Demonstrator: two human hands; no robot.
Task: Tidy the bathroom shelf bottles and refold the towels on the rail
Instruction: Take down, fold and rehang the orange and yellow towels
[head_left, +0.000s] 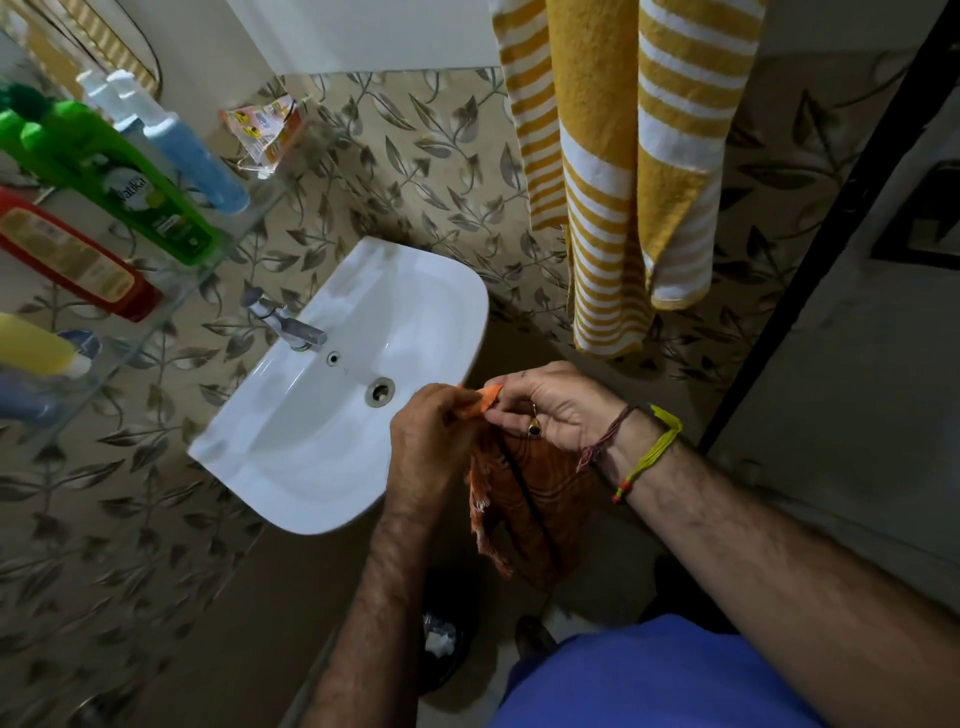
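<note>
Presently both hands — left hand (434, 431) and right hand (556, 408) — pinch the orange towel's (519, 499) top corners at lower centre, beside the washbasin (311, 415). Risk: one pinch slips, and the hanging cloth drops floorward.
</note>
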